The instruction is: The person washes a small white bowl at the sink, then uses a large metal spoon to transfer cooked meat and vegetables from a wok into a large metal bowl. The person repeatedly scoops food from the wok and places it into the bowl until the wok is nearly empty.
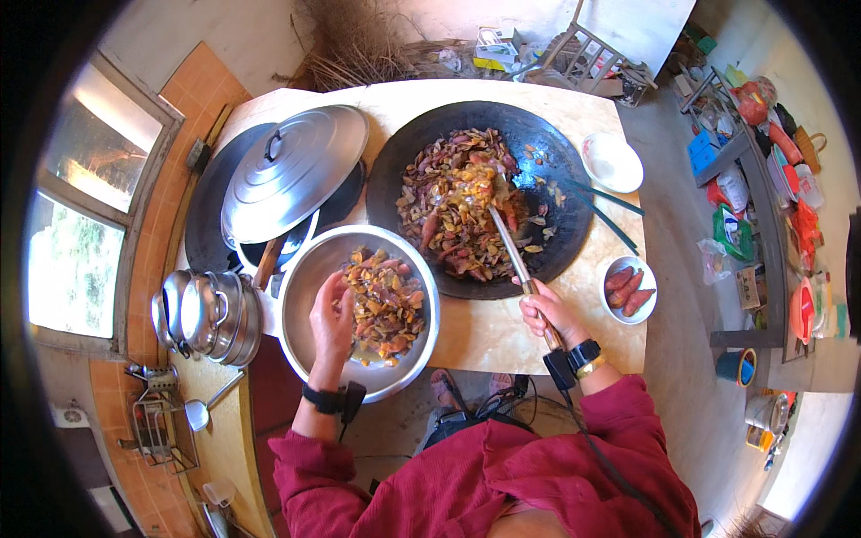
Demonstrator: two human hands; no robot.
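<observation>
A large dark wok (565, 228) is set into the pale stove top and holds a heap of chopped, reddish-brown food pieces (444, 195). My right hand (548, 313) is closed around the wooden handle of a metal-shafted cooking utensil (509, 245); its head is hidden in the food. My left hand (333, 316) is over the left part of a wide metal basin (303, 269), fingers bent and apart, beside wet orange-brown chopped pieces (390, 302). Whether it touches them is unclear. Green chopsticks (609, 218) lie across the wok's right rim.
A domed metal lid (296, 175) rests over a second dark wok (202, 222) at left. Stacked metal pots (215, 316) stand below it. On the right are a white bowl (612, 161) and a bowl of sweet potatoes (629, 289). A ladle (198, 413) lies lower left.
</observation>
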